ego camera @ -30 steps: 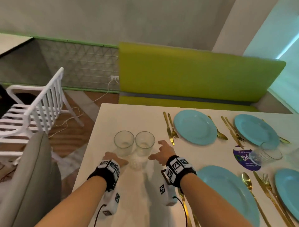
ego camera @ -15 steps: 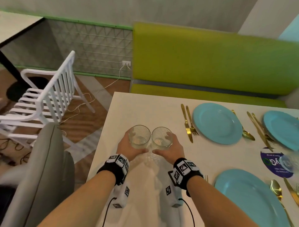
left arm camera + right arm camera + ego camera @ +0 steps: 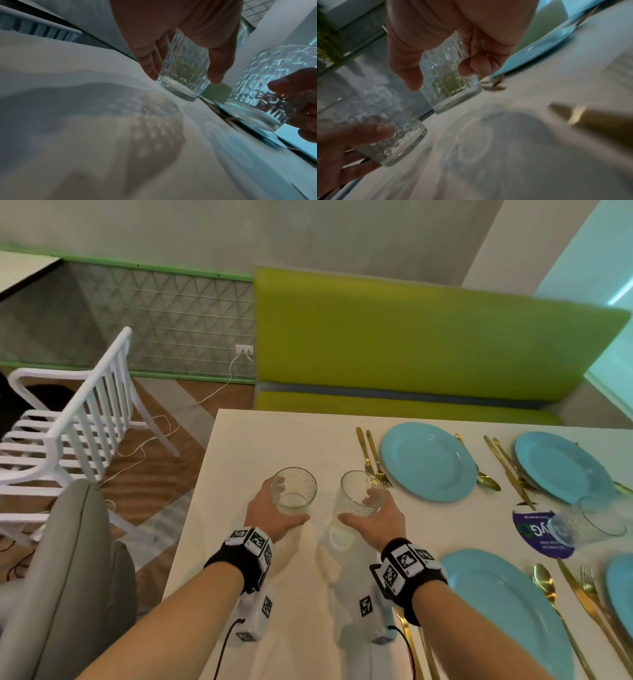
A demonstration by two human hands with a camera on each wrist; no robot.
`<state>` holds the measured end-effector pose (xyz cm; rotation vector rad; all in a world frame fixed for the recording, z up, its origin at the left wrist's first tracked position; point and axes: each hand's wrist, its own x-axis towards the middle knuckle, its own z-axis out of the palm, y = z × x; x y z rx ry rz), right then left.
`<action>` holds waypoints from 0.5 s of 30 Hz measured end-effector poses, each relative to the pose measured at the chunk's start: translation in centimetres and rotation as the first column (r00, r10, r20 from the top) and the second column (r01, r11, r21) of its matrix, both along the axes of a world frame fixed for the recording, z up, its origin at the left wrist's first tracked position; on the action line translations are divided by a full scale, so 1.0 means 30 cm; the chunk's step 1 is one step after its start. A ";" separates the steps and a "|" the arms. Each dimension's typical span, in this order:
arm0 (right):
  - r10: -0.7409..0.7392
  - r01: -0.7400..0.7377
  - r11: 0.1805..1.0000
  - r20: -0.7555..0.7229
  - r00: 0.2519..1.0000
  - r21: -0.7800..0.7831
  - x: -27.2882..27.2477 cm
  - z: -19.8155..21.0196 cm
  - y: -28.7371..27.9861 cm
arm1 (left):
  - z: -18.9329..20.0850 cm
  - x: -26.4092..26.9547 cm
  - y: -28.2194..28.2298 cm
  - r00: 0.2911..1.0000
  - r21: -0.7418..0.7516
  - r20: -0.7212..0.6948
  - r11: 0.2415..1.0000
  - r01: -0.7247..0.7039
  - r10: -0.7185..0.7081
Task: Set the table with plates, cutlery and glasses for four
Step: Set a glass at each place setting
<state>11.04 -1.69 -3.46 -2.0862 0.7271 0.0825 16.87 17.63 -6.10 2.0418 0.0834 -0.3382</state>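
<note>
Two clear patterned glasses are held just above the white table (image 3: 267, 440). My left hand (image 3: 287, 503) grips the left glass (image 3: 294, 491), thumb near me and fingers behind it. My right hand (image 3: 359, 506) grips the right glass (image 3: 358, 494), which tilts slightly, close to the gold knife and fork (image 3: 371, 460). The left wrist view shows the left glass (image 3: 185, 81) off the table over its shadow; the right wrist view shows the right glass (image 3: 452, 89) likewise. A third glass (image 3: 589, 520) stands at the right. Several blue plates, such as the far left plate (image 3: 428, 462) and the near plate (image 3: 507, 611), have gold cutlery beside them.
A purple round sticker (image 3: 534, 537) lies under the third glass. A green bench (image 3: 411, 344) runs along the table's far side. A white slatted chair (image 3: 78, 419) and a grey chair back (image 3: 68, 577) stand to the left, with cables on the floor.
Both hands reached the two glasses, wrapped round them, lifted them and drew them apart. The right glass has shifted right, towards the fork.
</note>
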 end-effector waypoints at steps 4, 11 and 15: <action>-0.084 0.083 0.995 -0.001 0.997 -0.053 -0.070 0.054 -0.154 | 0.053 -0.011 -0.133 0.995 0.002 0.019 0.995 0.099 -0.099; -0.299 0.298 0.953 -0.009 0.954 -0.051 -0.171 0.070 -0.470 | 0.128 -0.072 -0.391 0.974 0.004 0.031 0.975 0.222 -0.222; -0.341 0.332 0.935 -0.058 0.938 -0.122 -0.199 0.047 -0.635 | 0.148 -0.114 -0.517 0.964 0.048 0.032 0.964 0.261 -0.262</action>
